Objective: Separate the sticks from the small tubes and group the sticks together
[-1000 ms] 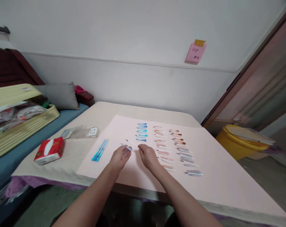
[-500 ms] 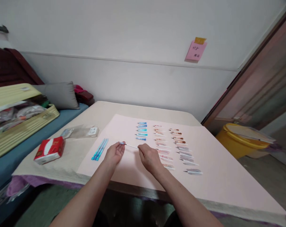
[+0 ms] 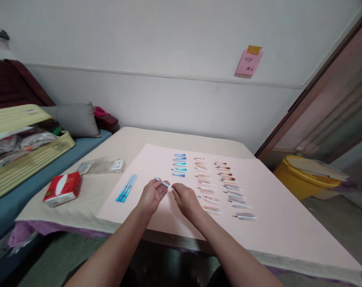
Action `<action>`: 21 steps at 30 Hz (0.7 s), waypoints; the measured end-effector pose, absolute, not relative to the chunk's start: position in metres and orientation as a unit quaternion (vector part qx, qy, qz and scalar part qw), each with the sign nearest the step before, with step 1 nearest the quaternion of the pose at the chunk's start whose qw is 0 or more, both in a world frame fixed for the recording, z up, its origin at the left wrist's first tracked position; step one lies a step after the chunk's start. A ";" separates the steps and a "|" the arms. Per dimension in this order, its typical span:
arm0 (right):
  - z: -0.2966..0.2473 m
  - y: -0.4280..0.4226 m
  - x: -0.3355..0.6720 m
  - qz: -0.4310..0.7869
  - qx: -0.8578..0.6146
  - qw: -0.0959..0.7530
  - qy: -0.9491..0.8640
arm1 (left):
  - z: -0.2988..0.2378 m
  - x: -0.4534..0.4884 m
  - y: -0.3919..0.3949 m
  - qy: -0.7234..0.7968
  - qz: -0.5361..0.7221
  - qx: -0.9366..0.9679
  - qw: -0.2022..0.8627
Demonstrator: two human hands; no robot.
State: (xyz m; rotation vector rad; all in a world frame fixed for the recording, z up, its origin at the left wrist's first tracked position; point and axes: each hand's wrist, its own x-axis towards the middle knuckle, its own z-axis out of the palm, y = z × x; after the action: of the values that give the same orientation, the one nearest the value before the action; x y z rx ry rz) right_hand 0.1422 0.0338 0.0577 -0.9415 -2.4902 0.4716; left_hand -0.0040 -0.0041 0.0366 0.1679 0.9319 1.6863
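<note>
My left hand (image 3: 151, 195) pinches a small light-blue pen cap (image 3: 160, 181) above the pink paper sheet (image 3: 267, 207). My right hand (image 3: 183, 197) is closed close beside it, holding the thin white refill whose tip meets the cap; most of the refill is hidden by my fingers. Three blue pen barrels (image 3: 126, 188) lie side by side to the left of my hands. Beyond my hands lie rows of small parts: blue pieces (image 3: 179, 164), pinkish pieces (image 3: 202, 177) and brown and grey pieces (image 3: 229, 184).
A red tissue pack (image 3: 62, 188) and a clear plastic bag (image 3: 101, 166) lie on the beige tablecloth at left. An open yellow case (image 3: 22, 149) sits on the blue bed with a grey pillow (image 3: 76, 119). A yellow bucket (image 3: 303, 177) stands at right.
My hands have come closer together. The white refill, earlier stretched out between them, is now mostly slid into the cap or hidden under my fingers.
</note>
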 end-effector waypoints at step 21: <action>0.048 0.036 0.139 0.366 -0.336 0.285 -0.820 | 0.040 0.005 -0.016 0.421 0.691 0.157 0.567</action>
State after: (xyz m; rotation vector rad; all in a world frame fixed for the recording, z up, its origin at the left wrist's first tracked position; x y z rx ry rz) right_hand 0.1388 0.0360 0.0480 -0.8984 -2.1919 0.9786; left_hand 0.0046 -0.0155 0.0402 0.3700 0.9883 1.6229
